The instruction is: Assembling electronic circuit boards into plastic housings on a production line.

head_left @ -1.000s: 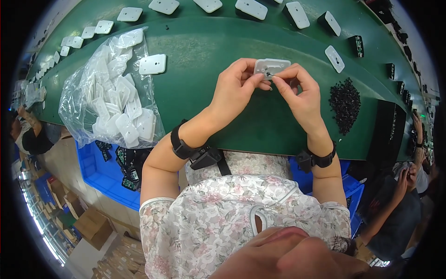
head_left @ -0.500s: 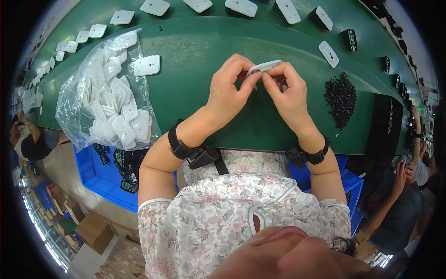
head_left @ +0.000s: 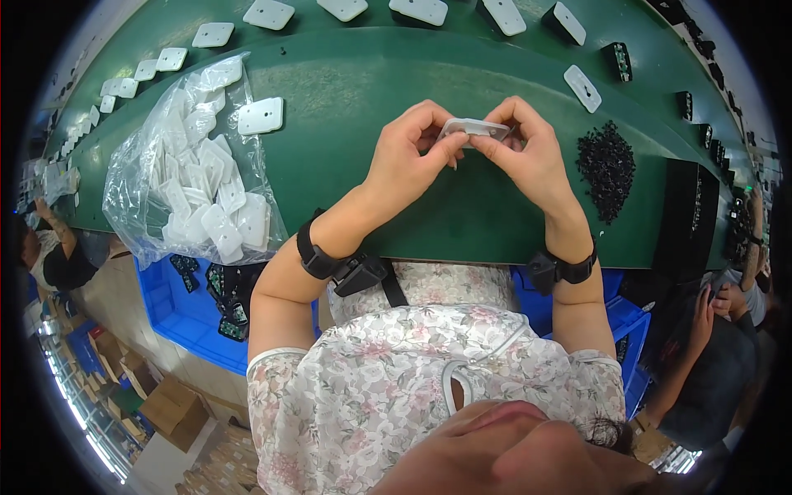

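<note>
Between my two hands, a white plastic cover plate (head_left: 475,127) is held up over the green table, tilted so its long edge faces me. My left hand (head_left: 411,147) pinches its left end, thumb underneath. At the other end my right hand (head_left: 528,147) grips it between thumb and fingers. To the right of my right hand lies a heap of small black parts (head_left: 605,172). A loose white cover plate (head_left: 582,89) rests above that heap. Left of my hands, another white cover plate (head_left: 261,116) lies beside a clear plastic bag (head_left: 191,177) full of such plates.
Along the far side runs a row of black housings with white covers (head_left: 419,10). A tall black box (head_left: 686,214) stands at the right. Blue bins (head_left: 177,309) with circuit boards sit below the table edge. Other people (head_left: 701,363) are at both sides.
The cover plate has been turned so more of its near edge and underside shows. My right hand has shifted slightly to the right and rotated; the left still pinches the plate.
</note>
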A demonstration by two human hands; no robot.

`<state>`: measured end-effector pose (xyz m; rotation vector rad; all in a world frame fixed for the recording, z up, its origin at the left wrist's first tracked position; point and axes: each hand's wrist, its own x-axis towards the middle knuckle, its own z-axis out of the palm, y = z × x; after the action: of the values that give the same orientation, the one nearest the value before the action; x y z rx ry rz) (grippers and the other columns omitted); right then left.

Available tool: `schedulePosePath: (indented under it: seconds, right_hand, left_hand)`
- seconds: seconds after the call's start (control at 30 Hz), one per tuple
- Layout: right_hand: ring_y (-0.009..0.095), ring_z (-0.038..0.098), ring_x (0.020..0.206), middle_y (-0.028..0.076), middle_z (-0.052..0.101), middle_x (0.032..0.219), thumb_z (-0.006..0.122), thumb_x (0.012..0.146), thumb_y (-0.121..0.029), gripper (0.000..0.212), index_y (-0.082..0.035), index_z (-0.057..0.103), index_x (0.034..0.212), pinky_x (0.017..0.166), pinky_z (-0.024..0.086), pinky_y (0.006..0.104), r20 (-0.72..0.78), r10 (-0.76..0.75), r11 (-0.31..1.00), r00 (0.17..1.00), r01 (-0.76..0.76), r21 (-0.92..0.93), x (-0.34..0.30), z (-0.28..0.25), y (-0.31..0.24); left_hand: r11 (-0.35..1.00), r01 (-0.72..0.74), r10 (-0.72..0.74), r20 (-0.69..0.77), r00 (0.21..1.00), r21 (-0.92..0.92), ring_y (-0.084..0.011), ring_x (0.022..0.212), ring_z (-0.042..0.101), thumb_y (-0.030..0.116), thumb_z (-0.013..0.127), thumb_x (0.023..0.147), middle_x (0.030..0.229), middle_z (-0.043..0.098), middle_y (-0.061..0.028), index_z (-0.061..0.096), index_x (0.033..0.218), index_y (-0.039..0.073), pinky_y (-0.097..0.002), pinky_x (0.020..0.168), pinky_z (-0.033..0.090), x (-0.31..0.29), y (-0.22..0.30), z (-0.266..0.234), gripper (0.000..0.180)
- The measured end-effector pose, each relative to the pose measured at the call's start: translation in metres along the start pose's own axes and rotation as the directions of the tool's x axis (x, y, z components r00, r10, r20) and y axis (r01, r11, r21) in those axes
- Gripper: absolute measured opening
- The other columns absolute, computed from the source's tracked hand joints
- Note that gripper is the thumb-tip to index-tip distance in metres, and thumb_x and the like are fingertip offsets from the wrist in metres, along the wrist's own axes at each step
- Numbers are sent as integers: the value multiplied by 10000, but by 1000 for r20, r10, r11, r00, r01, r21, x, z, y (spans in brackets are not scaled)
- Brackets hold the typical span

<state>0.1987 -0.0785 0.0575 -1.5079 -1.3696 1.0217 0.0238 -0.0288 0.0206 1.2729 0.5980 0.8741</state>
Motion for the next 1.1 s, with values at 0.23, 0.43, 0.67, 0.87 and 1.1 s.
schedulePosePath:
  seconds: [0.23, 0.43, 0.67, 0.87, 1.1]
  right_hand:
    - [24, 482, 701, -40, 546, 803, 728, 796, -116, 204, -45, 569, 902, 586, 372, 161, -72, 8, 995, 997, -1, 96, 3, 1, 9]
    - [125, 556, 812, 6, 604, 994, 703, 816, -302, 383, -94, 599, 1120, 686, 451, 272, -356, -462, 793, 812, 198, -576, 45, -89, 5]
    - [330, 606, 1001, 119, 613, 1149, 710, 737, -489, 624, -117, 555, 1213, 846, 492, 375, -447, -83, 290, 890, -408, -866, 111, -218, 74]
    - [152, 586, 932, 67, 602, 1027, 708, 803, -163, 461, -37, 519, 1204, 834, 467, 276, -341, -269, 939, 901, 167, -301, 78, -157, 49]
    - [170, 550, 990, 69, 562, 1057, 678, 783, -27, 371, -22, 525, 1121, 908, 421, 288, -164, -273, 921, 948, 208, -329, -27, -33, 41]
  left_hand:
    - [989, 58, -58, 4, 998, -134, -98, 688, 599, 44, 520, 929, 839, 624, -81, 562, 988, -40, -200, 618, 493, 8, 8, -4, 111]
    - [947, 184, -109, -274, 955, 263, -99, 646, 551, 49, 513, 929, 839, 625, -61, 584, 1046, -21, -218, 577, 426, 18, 0, -43, 153]
    - [519, -86, 341, -114, 933, 850, -263, 737, 586, 49, 586, 844, 890, 548, -107, 653, 863, 68, -349, 642, 475, 22, -9, -44, 73]
    - [38, -46, 322, 31, 946, 998, -284, 859, 528, 322, 759, 693, 939, 533, -110, 540, 1149, 70, -368, 696, 469, 0, 0, -28, 565]
    - [53, -351, 340, 314, 886, 935, -266, 990, 524, 126, 663, 763, 1023, 554, -81, 527, 1227, 103, -377, 864, 426, -12, -7, -38, 484]
